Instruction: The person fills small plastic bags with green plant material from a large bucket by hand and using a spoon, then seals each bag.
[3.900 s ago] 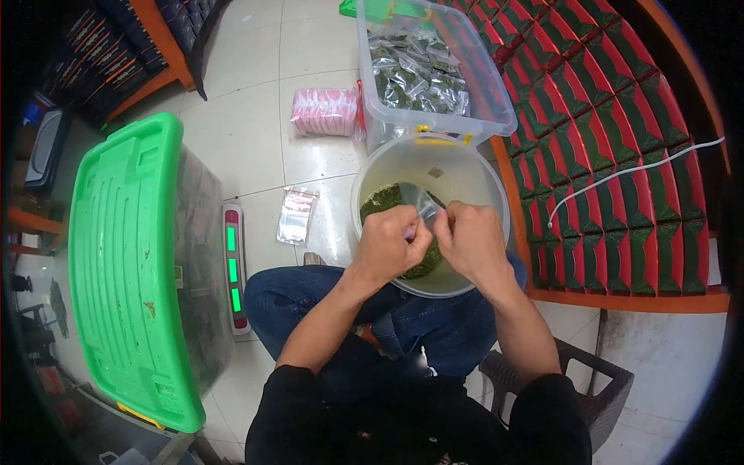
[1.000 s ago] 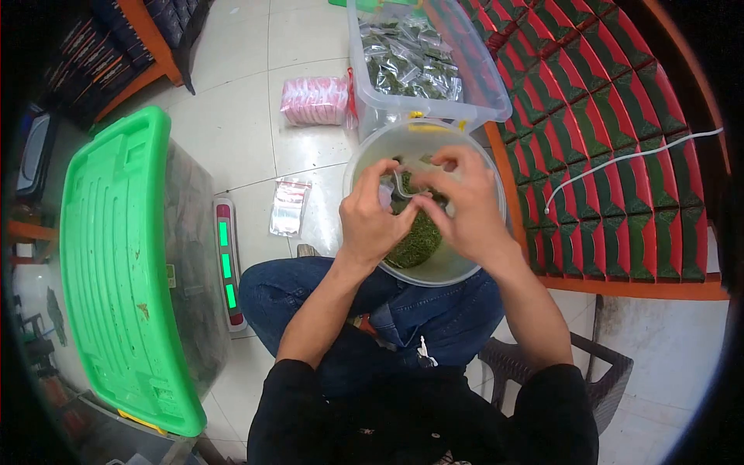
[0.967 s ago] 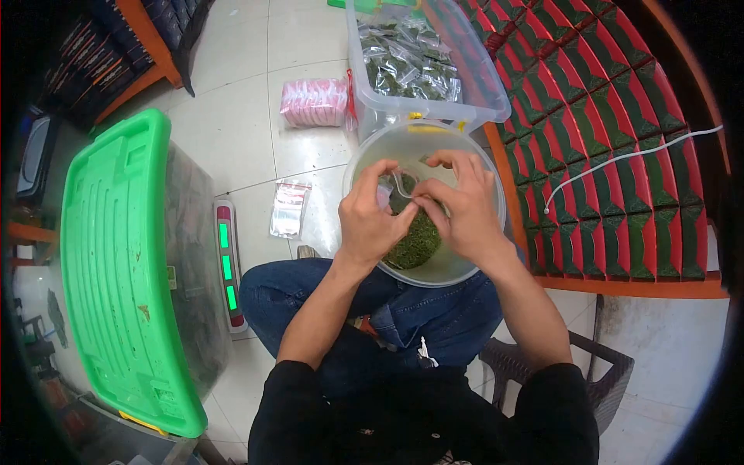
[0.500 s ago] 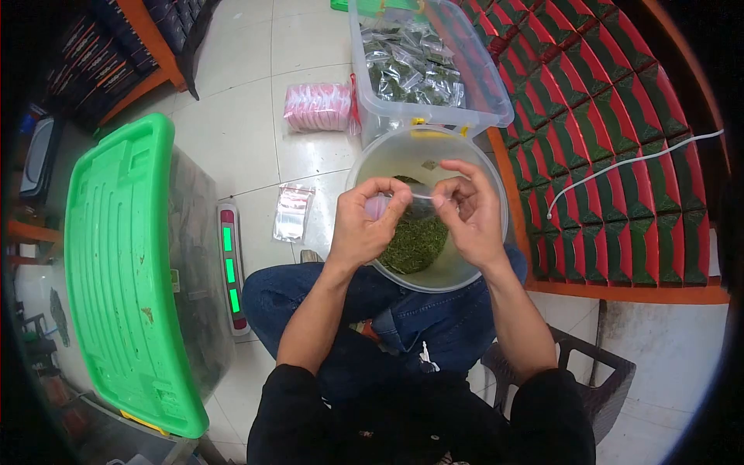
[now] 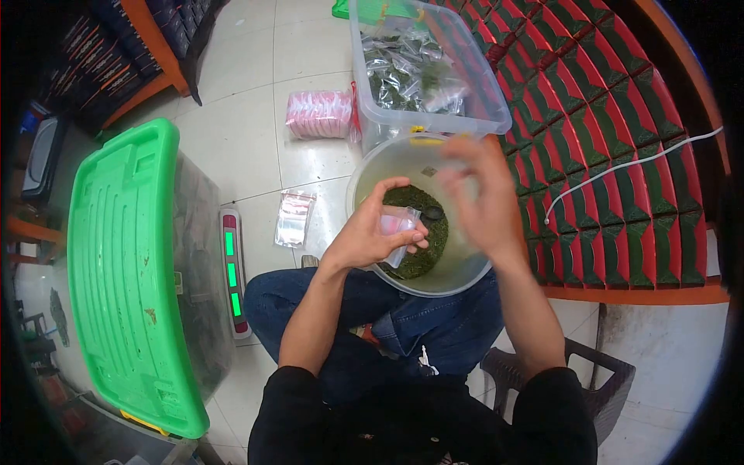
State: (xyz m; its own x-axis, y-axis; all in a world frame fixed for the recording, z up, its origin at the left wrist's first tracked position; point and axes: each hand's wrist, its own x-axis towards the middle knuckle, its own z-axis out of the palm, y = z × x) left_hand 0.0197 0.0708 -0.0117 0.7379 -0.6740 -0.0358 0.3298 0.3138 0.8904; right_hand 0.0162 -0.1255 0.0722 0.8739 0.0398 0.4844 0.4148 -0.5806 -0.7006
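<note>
In my left hand [image 5: 376,229] is a small stack of clear zip bags [image 5: 397,222], pinched between thumb and fingers over the tub's near left side. My right hand [image 5: 480,186], smeared by motion, is raised over the tub's right rim with fingers apart and nothing visible in them. Below both hands, the round translucent tub [image 5: 473,256] holds dried green herb [image 5: 418,260], with a small dark round object [image 5: 431,215] on top. Beyond it stands a clear plastic bin [image 5: 484,116] of filled bags [image 5: 395,74]; one blurred bag [image 5: 446,91] shows above them.
A pink-striped pack of bags [image 5: 319,115] and a flat zip-bag pack [image 5: 295,219] lie on the floor. To the left are a green-lidded box [image 5: 124,279] and a scale with lit green displays [image 5: 232,271]. Red and green boxes [image 5: 597,139] fill the right side, crossed by a white cable [image 5: 620,164].
My hands have separated. My right hand has moved up and right, and a blurred bag now shows over the bin. My left hand has lowered slightly, still holding the zip bags.
</note>
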